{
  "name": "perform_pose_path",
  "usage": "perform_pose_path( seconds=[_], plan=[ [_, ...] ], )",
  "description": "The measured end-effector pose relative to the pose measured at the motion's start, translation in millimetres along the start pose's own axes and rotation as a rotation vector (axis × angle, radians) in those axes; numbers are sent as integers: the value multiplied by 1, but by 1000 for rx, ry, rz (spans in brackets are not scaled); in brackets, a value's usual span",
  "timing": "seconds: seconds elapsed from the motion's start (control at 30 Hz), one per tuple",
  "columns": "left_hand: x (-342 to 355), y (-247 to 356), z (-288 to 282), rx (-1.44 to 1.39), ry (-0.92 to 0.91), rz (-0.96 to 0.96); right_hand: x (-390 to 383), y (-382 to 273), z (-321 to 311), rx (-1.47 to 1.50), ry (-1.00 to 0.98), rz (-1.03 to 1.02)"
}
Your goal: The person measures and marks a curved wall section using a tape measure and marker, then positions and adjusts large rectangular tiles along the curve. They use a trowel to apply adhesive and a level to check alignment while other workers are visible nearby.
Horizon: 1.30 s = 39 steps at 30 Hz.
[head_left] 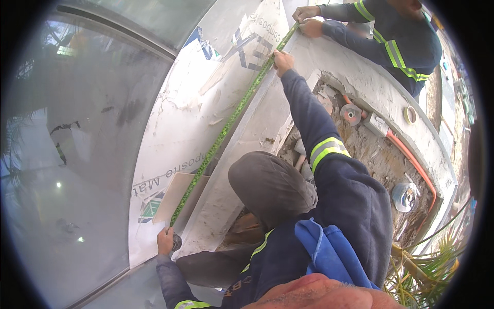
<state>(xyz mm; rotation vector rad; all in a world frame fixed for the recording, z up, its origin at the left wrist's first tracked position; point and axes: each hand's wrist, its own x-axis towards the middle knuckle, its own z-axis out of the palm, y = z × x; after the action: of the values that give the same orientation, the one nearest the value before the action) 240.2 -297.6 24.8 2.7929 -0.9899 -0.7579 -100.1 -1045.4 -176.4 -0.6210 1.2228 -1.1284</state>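
Note:
A green tape measure blade is drawn out taut in a diagonal line along a pale ledge. At its near end, my left hand is closed on the tape, with the dark round tape measure case right beside the fingers. My right arm is stretched far forward, and my right hand pinches the blade near its far end. Just beyond it, a co-worker's two hands hold the blade's far end. Under the blade lies a white sheet with a torn printed film; a small beige tile piece rests near my left hand.
Large glass panes stand along the left. To the right, a concrete-edged trench holds an orange conduit, a grinding disc and a clear plastic-wrapped roll. A tape roll sits on the curb. Palm leaves are at lower right.

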Motion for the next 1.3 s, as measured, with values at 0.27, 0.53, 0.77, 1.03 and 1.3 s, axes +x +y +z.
perform_pose_path(
  seconds=[0.27,0.53,0.77,1.03,1.3],
  plan=[
    [-2,3,12,98,-28,-27,9,-39,-29,-534,-157,7],
    [-25,56,-27,220,76,-137,106,-143,-71,-1585,55,-1026],
    [-17,86,-50,394,148,-172,157,-155,-70,-1872,-216,-694],
    [-6,146,-82,401,13,-119,106,-83,-125,-1074,147,-1072],
    [-12,282,-158,502,-536,-215,-205,-5,-63,-488,-1582,107]
  ],
)
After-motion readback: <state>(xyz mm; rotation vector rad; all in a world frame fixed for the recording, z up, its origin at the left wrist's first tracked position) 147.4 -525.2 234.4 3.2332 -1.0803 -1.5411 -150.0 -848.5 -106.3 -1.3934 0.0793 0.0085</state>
